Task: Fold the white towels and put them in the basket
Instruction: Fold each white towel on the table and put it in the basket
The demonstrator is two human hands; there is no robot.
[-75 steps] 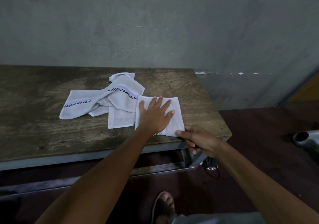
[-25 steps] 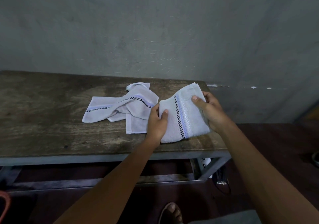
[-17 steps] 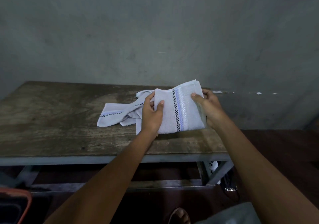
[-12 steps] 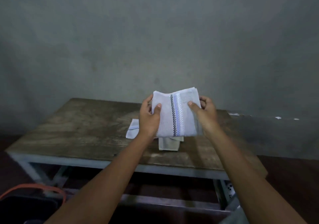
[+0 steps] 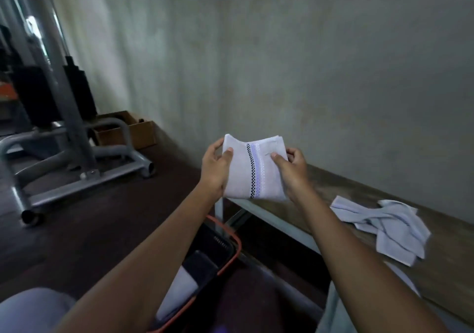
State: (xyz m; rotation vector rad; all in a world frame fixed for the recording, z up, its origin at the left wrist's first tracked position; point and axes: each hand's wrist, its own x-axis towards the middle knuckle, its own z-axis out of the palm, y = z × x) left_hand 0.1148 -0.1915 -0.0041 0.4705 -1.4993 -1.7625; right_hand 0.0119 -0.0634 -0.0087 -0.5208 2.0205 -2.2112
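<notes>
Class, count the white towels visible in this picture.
3: a folded towel held between left hand and right hand; a crumpled towel heap on the table, possibly hiding another; a white towel in the basket, partly hidden.

Covering most of the orange-rimmed basket (image 5: 239,246) with the left forearm (image 5: 154,255), leaving only a patch of white towel (image 5: 179,290) inside. Tucking most fingers of the left hand (image 5: 215,171) and right hand (image 5: 292,174) behind the folded towel (image 5: 246,176). Cutting the wooden table (image 5: 333,186) at the right edge.
</notes>
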